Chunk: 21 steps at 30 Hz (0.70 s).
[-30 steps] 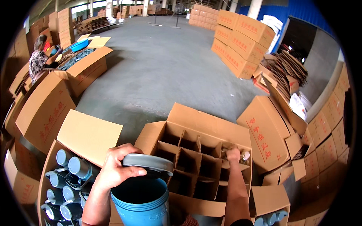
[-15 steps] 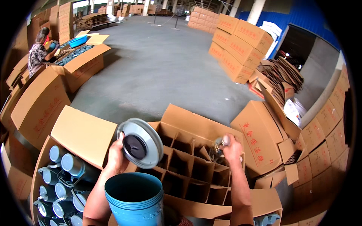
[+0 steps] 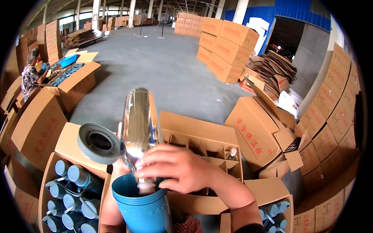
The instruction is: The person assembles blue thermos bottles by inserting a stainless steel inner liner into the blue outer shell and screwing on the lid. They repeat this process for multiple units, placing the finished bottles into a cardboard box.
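Note:
A silvered glass thermos liner (image 3: 136, 116) is upside down, its pale neck end at the mouth of an open blue thermos shell (image 3: 142, 215). My right hand (image 3: 178, 167) is closed about the liner's lower part, with the fingers curled across its front. My left hand (image 3: 119, 169), partly hidden behind the liner, holds a grey round ring-shaped cap (image 3: 90, 149) with a dark centre. The shell stands upright close to me, below both hands. Beyond the hands is a divided carton (image 3: 202, 122); another liner's capped neck (image 3: 233, 152) shows in one compartment.
At left, an open carton (image 3: 47, 182) holds several blue-lidded thermoses; more sit in a carton at lower right (image 3: 285, 190). Stacked cartons (image 3: 229, 50) and flattened cardboard (image 3: 276, 72) stand beyond. A person (image 3: 30, 77) works by boxes at far left.
My right hand has lifted the liner out of the divided carton and brought it left, upside down, over the shell. The grey cap has moved left and tilted in my left hand.

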Motion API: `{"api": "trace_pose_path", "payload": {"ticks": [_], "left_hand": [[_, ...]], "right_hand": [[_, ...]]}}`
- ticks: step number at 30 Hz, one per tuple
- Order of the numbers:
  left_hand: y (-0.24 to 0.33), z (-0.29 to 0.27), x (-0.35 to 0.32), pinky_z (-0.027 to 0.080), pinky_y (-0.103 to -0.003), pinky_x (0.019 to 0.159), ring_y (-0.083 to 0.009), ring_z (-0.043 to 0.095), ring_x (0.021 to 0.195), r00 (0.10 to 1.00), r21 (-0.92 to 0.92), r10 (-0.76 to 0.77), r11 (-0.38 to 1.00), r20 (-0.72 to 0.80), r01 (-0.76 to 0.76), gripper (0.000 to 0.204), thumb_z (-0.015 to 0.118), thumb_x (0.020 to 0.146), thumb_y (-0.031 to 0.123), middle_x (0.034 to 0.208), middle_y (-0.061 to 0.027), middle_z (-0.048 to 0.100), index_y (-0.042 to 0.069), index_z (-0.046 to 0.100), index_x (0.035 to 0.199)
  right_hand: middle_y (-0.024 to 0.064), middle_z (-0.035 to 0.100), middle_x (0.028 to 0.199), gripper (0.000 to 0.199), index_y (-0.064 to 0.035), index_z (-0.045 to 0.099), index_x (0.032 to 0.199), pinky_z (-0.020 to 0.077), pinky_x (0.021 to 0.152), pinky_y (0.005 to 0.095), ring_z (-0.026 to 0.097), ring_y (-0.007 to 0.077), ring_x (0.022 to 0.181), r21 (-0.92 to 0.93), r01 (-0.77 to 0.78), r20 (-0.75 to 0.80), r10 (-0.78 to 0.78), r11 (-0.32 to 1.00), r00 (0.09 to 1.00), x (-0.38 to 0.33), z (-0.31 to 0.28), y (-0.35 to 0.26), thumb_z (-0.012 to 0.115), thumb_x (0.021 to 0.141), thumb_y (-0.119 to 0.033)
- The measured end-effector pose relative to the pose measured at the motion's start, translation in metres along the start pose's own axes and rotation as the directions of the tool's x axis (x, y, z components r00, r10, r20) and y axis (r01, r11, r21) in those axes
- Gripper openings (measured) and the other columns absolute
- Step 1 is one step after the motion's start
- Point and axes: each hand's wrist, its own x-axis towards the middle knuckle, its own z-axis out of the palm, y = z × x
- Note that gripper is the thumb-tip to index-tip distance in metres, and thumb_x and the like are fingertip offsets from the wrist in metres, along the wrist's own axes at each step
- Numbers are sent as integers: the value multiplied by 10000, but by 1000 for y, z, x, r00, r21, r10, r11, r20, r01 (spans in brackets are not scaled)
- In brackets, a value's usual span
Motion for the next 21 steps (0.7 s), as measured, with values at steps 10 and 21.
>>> {"api": "trace_pose_path", "payload": {"ticks": [10, 21], "left_hand": [[46, -9, -117, 393, -438, 1006, -264, 540, 1107, 579, 330, 503, 500, 642, -801, 395, 769, 764, 274, 1081, -143, 651, 19, 650, 1042], [107, -16, -148, 491, -502, 940, -351, 547, 1174, 877, 95, 439, 898, -197, -429, 482, 440, 966, 344, 1272, -216, 548, -32, 490, 1263]], "right_hand": [[145, 399, 1429, 597, 12, 418, 1359, 255, 1108, 372, 375, 241, 1318, 750, -14, -356, 420, 662, 835, 12, 35, 55, 609, 890, -304], [82, 689, 985, 330, 5, 678, 994, 472, 863, 287, 621, 144, 941, 402, -622, 583, 336, 672, 740, 37, 68, 11, 694, 666, -29]]}}
